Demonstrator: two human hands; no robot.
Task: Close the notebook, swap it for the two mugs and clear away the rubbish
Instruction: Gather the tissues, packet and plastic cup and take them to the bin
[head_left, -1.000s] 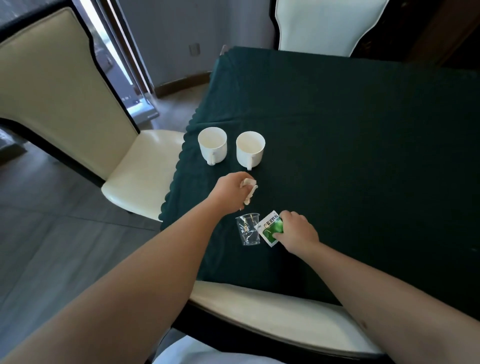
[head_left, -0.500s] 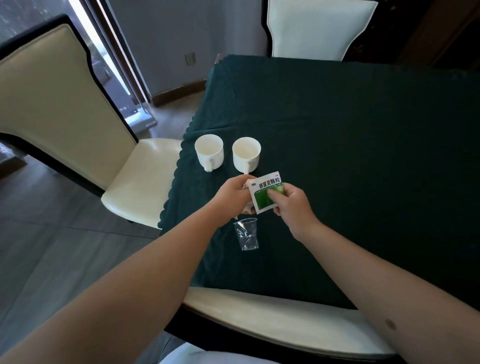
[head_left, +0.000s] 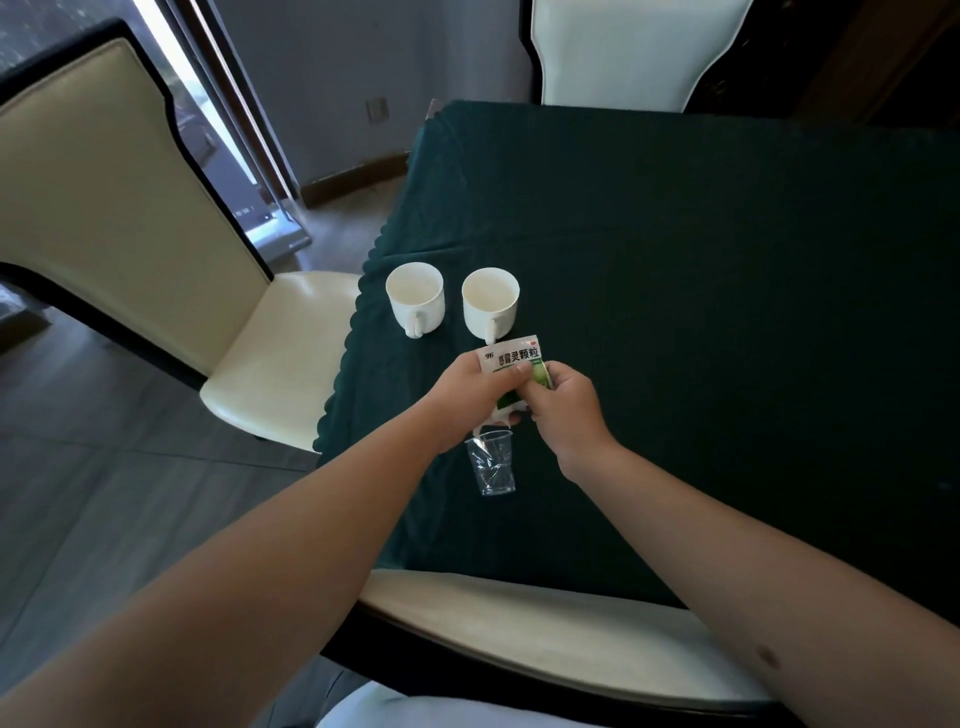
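The green-and-white foil sachet (head_left: 511, 358), light and limp, is pinched between the left hand (head_left: 470, 397) and right hand (head_left: 563, 408) above the clear thin plastic cup (head_left: 491, 462) near the green-clothed table's (head_left: 727, 312) left edge. The cup would likely crush easily; take it by the rim.

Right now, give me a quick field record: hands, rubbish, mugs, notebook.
left hand: shut on sachet, above the table
right hand: also pinching the sachet
tissue: white scrap shows under the left hand, likely held there
plastic cup: clear, upright on the tablecloth, just below the hands, not held
mugs: two white, left mug and right mug, side by side near the left table edge, handles toward the camera
notebook: not in view
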